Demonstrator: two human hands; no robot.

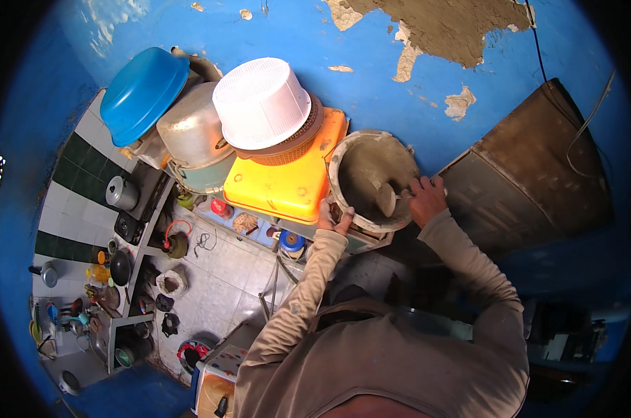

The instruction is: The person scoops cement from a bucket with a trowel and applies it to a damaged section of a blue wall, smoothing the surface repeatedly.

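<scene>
A bucket [337, 155] with a mortar-crusted rim stands against the blue wall, to the right of an orange plastic box. Wet grey-brown mortar [365, 161] lies inside it. My left hand [335, 217] grips the bucket's near left rim, thumb and fingers on either side of the edge. My right hand [427, 200] is closed round the handle of a trowel at the bucket's right side. The trowel's blade [386, 200] is coated in mortar and rests in the bucket, touching the mix. Most of the handle is hidden by my fingers.
The orange box [277, 187] carries a brown basket and a white basket [261, 104]. Metal pots [193, 122] and a blue basin [144, 94] are stacked left of it. A brown cabinet [531, 167] stands at right. Bare plaster [441, 28] shows on the wall above.
</scene>
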